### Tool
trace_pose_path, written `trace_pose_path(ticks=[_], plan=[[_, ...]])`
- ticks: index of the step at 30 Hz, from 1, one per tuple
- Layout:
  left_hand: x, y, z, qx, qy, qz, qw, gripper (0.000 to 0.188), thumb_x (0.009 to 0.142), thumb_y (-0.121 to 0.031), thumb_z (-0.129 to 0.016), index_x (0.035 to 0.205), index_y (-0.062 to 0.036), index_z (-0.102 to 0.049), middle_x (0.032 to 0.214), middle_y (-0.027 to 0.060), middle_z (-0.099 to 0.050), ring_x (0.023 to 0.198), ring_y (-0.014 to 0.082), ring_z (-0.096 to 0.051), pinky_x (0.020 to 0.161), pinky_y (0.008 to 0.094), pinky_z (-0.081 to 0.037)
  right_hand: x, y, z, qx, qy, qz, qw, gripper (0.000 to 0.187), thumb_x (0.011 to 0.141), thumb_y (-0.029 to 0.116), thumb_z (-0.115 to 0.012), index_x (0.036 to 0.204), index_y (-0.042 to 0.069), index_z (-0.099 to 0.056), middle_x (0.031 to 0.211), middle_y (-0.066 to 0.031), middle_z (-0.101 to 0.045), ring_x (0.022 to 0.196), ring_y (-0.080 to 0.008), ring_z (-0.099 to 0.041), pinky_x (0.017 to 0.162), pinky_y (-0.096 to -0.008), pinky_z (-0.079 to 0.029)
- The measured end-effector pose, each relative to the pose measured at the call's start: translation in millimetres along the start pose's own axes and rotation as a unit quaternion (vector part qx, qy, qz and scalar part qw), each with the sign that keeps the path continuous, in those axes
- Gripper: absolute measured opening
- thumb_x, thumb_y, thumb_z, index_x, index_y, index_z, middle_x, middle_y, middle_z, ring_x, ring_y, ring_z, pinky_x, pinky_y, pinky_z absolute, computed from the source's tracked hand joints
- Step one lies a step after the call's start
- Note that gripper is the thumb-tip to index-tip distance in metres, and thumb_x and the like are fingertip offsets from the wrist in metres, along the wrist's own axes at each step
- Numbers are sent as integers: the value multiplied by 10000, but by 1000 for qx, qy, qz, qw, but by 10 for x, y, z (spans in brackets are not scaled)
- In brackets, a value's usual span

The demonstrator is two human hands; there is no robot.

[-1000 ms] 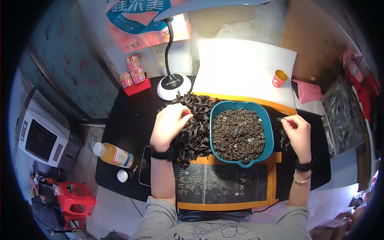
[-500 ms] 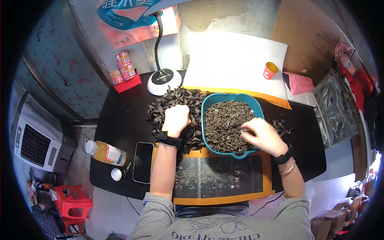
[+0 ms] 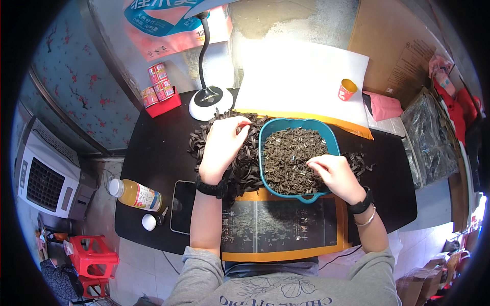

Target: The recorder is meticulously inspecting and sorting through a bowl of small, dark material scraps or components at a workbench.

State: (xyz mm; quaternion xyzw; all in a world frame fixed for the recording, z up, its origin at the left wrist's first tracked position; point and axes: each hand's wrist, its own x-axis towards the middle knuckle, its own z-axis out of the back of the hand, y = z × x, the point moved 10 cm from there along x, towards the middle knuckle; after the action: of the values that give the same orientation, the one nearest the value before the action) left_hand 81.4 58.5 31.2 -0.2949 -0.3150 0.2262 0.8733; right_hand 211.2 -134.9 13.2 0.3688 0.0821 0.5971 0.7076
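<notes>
A loose heap of dark, narrow curled strips (image 3: 240, 171) lies left of a teal basin (image 3: 264, 176). My left hand (image 3: 222, 145) is above the heap, its thumb and fingers pinched together at the heap's far side; whatever is between them is too small to make out. Many small, dark folded pieces (image 3: 288, 153) fill the basin, a few with shiny bits. Over the basin's right part is my right hand (image 3: 338, 176), fingertips pressed together close above the pieces. I cannot tell what, if anything, it holds.
A printed mat (image 3: 286, 224) with orange edges lies in front. At left are a phone (image 3: 182, 206), a juice bottle (image 3: 138, 195) and a white cap (image 3: 148, 222). Behind stand a lamp (image 3: 206, 102), red cans (image 3: 161, 89) and a paper cup (image 3: 346, 90). Loose strips (image 3: 360, 162) lie right of the basin.
My left hand has moved from a closed pose low over the heap to a pinch farther away, fingers turned toward the basin. My right fingers have drawn together over the basin.
</notes>
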Motion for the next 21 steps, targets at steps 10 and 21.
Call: trace_pose_path(ticks=[10, 21], plan=[[-226, -821, 87, -411, 63, -8, 910, 163, 868, -11, -568, 1024, 18, -605, 878, 72, -641, 762, 108, -628, 684, 226, -525, 183, 753, 282, 360, -36, -39, 932, 183, 864, -33, -555, 1033, -7, -489, 840, -73, -609, 755, -88, -581, 670, -222, -480], [-479, -1178, 198, -449, 102, -32, 887, 53, 860, -25, -587, 881, 23, -595, 803, 18, -577, 733, 49, -539, 617, 198, -450, 135, 1146, 206, 533, -15, 124, 837, 205, 831, -79, -586, 1013, -29, -508, 937, -107, -584, 793, -122, -615, 619, -203, -498]])
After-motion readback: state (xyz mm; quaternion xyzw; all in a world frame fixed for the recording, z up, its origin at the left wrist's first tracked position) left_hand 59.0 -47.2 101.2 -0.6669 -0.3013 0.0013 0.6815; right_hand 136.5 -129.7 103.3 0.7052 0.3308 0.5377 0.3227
